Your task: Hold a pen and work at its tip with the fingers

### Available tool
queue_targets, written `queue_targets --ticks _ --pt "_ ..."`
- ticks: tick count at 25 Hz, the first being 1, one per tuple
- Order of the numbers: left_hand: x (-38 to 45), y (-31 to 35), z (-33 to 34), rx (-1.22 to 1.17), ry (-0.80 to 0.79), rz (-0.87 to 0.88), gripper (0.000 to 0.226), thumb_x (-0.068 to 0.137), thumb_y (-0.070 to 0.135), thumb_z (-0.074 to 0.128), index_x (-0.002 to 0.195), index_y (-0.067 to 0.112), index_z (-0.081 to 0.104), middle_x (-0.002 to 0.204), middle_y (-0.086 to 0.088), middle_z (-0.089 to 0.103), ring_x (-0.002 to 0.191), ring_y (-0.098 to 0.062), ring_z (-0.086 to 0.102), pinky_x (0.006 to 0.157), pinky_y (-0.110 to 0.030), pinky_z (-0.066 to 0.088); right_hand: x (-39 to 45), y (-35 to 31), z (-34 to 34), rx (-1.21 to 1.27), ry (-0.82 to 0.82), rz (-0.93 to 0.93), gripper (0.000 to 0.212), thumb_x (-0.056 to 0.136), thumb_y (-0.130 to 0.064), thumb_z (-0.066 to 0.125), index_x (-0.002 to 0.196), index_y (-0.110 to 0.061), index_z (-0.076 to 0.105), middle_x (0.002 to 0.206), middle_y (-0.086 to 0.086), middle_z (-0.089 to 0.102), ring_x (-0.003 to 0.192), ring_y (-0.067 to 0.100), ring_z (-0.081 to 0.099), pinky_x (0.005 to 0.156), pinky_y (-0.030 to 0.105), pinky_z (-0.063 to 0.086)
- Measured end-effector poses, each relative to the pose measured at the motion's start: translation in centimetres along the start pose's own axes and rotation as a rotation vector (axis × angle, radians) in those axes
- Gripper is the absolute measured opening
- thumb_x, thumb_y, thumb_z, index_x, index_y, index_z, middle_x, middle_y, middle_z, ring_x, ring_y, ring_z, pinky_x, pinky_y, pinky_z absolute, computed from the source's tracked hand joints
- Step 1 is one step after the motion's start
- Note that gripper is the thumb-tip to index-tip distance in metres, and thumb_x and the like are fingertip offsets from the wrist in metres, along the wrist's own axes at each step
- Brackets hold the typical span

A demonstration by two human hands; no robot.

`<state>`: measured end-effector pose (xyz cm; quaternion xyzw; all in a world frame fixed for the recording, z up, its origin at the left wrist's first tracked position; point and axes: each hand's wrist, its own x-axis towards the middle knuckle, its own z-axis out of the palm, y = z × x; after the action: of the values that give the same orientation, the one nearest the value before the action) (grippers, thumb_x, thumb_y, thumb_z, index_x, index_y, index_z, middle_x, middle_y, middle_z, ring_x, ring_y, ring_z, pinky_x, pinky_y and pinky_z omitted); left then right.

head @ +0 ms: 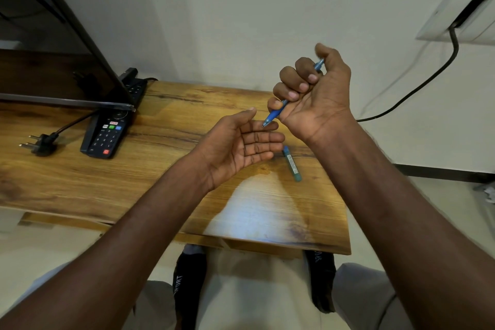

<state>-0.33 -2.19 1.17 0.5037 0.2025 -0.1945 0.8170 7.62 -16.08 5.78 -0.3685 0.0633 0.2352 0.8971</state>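
1. Two feet in black socks point(189, 284) are seen nearest, under the near edge of the wooden table point(80, 190).
2. The left hand point(238, 142) is held palm up above the table, its fingers straight and together, nothing gripped; it appears offered as a surface for the pen tip.
3. A small teal tube-shaped case point(292, 164) lies flat on the table, just right of the left fingertips, untouched.
4. The right hand point(312, 91) is raised farther back, its fingers curled round a blue plastic pen point(276, 112), whose tip points down at the left forefinger, touching or nearly so.
5. At far left a black remote control point(105, 134), a loose black plug point(40, 143) and a dark screen point(53, 43) are seen.
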Motion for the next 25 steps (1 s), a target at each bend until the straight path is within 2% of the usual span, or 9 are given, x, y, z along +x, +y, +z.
queue_targets --ticks 2,7,9,11,14,15,18,22,25 --pt "-0.01 0.04 0.01 -0.002 0.001 -0.002 0.048 0.107 0.043 0.048 0.111 0.004 0.075 0.107 -0.019 0.079 0.092 -0.024 0.079 0.087 -0.033 0.062 0.01 0.02 0.01 -0.002 0.014 -0.018 0.05 0.099 -0.038 0.04 0.054 -0.022 0.026 0.052 -0.004 0.021 0.051 0.016 0.018 0.056 0.03 0.025" --pt "-0.17 0.03 0.26 -0.001 0.014 0.001 0.047 0.108 0.044 0.046 0.1 0.007 0.075 0.106 -0.02 0.079 0.092 -0.027 0.079 0.086 -0.034 0.061 -0.34 -0.01 -0.01 0.016 0.032 0.009 0.06 0.1 -0.054 0.04 0.053 -0.022 0.025 0.051 -0.004 0.018 0.049 0.016 0.016 0.055 0.03 0.019" --pt "-0.22 0.06 0.28 -0.011 0.023 0.002 0.048 0.108 0.045 0.045 0.098 0.008 0.074 0.105 -0.021 0.079 0.092 -0.027 0.079 0.087 -0.035 0.06 -0.37 -0.05 0.26 -0.02 0.072 0.008 0.055 0.1 -0.046 0.041 0.054 -0.024 0.021 0.052 -0.005 0.015 0.048 0.015 0.013 0.054 0.029 0.015" --pt "-0.25 0.07 0.21 -0.009 0.013 -0.002 0.05 0.108 0.046 0.045 0.109 0.005 0.074 0.107 -0.021 0.079 0.092 -0.027 0.079 0.086 -0.034 0.061 -0.35 -0.05 0.31 -0.016 0.092 0.0 0.05 0.1 -0.039 0.04 0.056 -0.025 0.019 0.053 -0.005 0.013 0.048 0.015 0.011 0.053 0.028 0.014" --pt "-0.15 -0.02 0.17 -0.005 0.007 -0.009 0.055 0.108 0.047 0.044 0.125 0.001 0.069 0.11 -0.021 0.078 0.094 -0.027 0.079 0.086 -0.033 0.062 -0.43 0.02 0.1 0.028 0.069 0.003 0.057 0.101 -0.05 0.041 0.053 -0.023 0.024 0.05 -0.004 0.017 0.048 0.014 0.014 0.052 0.028 0.017" --pt "-0.12 -0.06 0.18 -0.002 0.007 -0.008 0.056 0.108 0.048 0.044 0.123 0.002 0.071 0.11 -0.021 0.078 0.094 -0.027 0.079 0.087 -0.033 0.061 -0.46 0.03 0.1 0.027 0.072 -0.006 0.058 0.1 -0.051 0.042 0.053 -0.023 0.024 0.05 -0.004 0.018 0.049 0.015 0.014 0.053 0.028 0.017" --pt "-0.13 -0.03 0.21 0.005 0.006 -0.007 0.055 0.108 0.049 0.043 0.113 0.004 0.074 0.109 -0.02 0.079 0.094 -0.026 0.079 0.088 -0.034 0.061 -0.59 -0.17 0.5 -0.025 0.099 -0.09 0.051 0.099 -0.037 0.041 0.056 -0.025 0.018 0.052 -0.004 0.012 0.05 0.017 0.009 0.051 0.028 0.015" --pt "-0.13 -0.07 0.16 0.014 0.005 -0.005 0.055 0.108 0.05 0.043 0.115 0.004 0.073 0.111 -0.021 0.078 0.095 -0.026 0.079 0.09 -0.034 0.06 -0.8 -0.03 0.65 -0.059 0.062 -0.116 0.057 0.101 -0.047 0.041 0.053 -0.023 0.022 0.052 -0.003 0.013 0.053 0.017 0.008 0.054 0.031 0.01" --pt "-0.16 -0.04 0.2 0.011 0.01 -0.001 0.055 0.108 0.05 0.043 0.114 0.004 0.073 0.111 -0.021 0.078 0.095 -0.027 0.079 0.091 -0.035 0.06 -0.91 -0.15 0.7 -0.067 0.078 -0.13 0.051 0.1 -0.039 0.038 0.055 -0.024 0.02 0.053 -0.004 0.012 0.051 0.017 0.007 0.054 0.03 0.009"
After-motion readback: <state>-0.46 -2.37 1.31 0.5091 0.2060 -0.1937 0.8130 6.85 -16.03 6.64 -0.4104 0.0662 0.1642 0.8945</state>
